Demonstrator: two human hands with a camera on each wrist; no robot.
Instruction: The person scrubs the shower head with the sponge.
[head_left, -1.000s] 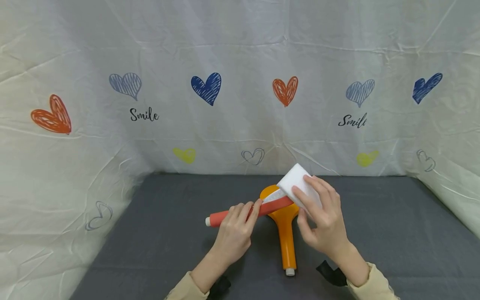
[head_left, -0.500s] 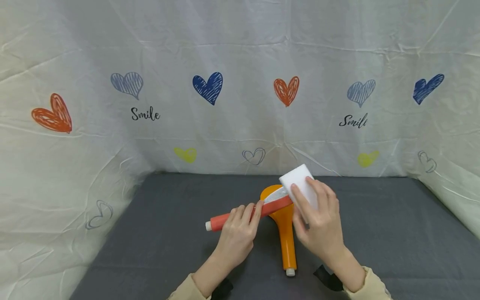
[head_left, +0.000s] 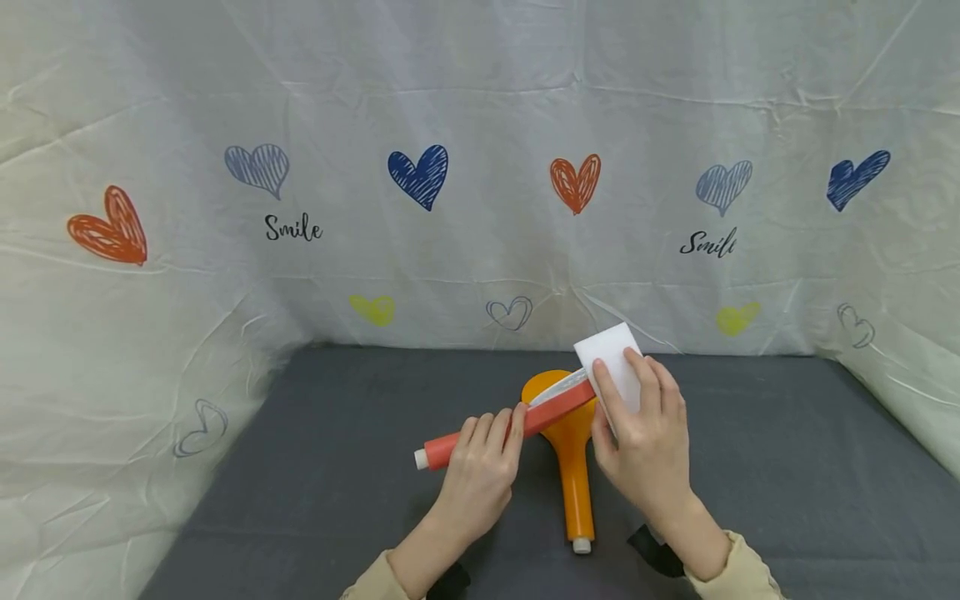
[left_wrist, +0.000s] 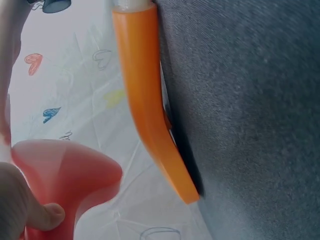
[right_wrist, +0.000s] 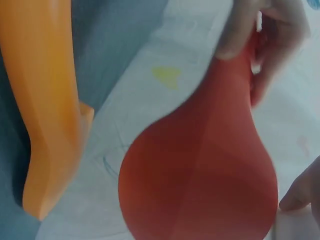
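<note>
Centrally, above the bench [head_left: 315, 492], which is covered in a dark grey, felt-like cloth, both hands work on one red paddle-shaped tool [head_left: 504, 428].

Left hand [head_left: 476, 482]: grip curled around the red tool's round handle near its middle, fingers over the top. Tool smooth, glossy plastic; handle ends in a small white cap at the left; it widens to a rounded, bulbous head on the right, with a pale face showing on its upper side. Held tilted, head end higher.

Right hand [head_left: 643, 437]: grip pinching a white rectangular sponge block [head_left: 613, 364], matte, crisp-edged, fingers laid flat over its near face. Block touches the head end of the red tool.

Orange tool [head_left: 572, 467] of the same paddle shape lies flat on the bench beneath the red one, round head far, white-capped handle end near. Left wrist view shows its handle gently curved, glossy.

Backdrop: wrinkled white sheet [head_left: 480, 167], printed with scribbled hearts in orange, blue and yellow, plus the word "Smile". Beige sleeves at both wrists.
</note>
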